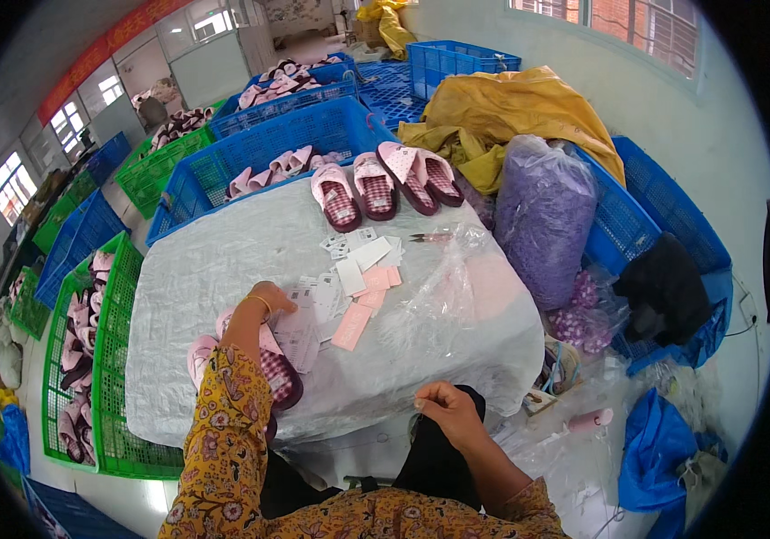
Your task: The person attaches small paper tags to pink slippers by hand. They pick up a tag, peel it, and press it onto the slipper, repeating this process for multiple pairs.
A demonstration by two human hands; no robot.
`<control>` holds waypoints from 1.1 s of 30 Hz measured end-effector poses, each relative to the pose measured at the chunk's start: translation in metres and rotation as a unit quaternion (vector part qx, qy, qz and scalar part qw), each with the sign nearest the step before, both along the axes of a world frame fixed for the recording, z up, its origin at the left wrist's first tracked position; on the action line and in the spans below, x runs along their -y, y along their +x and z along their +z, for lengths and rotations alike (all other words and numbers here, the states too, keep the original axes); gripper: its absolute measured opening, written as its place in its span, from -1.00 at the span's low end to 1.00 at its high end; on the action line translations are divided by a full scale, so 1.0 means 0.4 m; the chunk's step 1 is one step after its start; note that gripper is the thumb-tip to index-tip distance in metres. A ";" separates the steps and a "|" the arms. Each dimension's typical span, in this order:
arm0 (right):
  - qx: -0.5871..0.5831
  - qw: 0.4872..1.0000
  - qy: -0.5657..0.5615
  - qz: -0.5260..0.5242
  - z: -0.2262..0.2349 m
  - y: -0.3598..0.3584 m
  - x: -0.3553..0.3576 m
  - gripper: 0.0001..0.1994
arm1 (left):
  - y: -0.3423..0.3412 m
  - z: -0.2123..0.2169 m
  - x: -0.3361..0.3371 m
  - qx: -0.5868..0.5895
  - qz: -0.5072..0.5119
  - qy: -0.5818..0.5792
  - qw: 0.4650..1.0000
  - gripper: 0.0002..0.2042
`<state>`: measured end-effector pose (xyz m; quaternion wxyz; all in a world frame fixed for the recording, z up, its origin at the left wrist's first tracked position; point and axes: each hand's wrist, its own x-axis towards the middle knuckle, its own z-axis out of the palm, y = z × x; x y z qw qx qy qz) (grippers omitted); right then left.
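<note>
Left hand (268, 301) curled on paper tags (313, 305), slipper pair (264, 359) just at six o'clock, lengthwise toward twelve; right hand (448, 409) loosely closed, farther off.

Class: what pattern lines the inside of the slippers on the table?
A dark red and white check on the slippers, clearest in the head view.

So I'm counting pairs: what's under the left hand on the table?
The left hand rests on a pink checked slipper, with another pink slipper beside it. The forearm covers much of both, so anything beneath stays hidden.
</note>
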<state>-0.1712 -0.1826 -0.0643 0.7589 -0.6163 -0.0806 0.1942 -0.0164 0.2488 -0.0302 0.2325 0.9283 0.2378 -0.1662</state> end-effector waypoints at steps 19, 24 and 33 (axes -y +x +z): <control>-0.011 0.998 -0.051 -0.034 0.039 -0.035 0.008 -0.91 | 0.008 -0.037 0.046 0.119 0.033 0.006 0.992 -0.51; -0.018 0.998 -0.036 -0.049 0.013 -0.034 0.033 -0.89 | 0.029 -0.022 0.064 0.129 0.010 0.066 0.989 -0.54; -0.022 0.999 -0.016 -0.038 0.029 -0.032 0.007 -0.89 | 0.009 0.015 0.007 0.207 0.041 -0.146 0.967 -0.70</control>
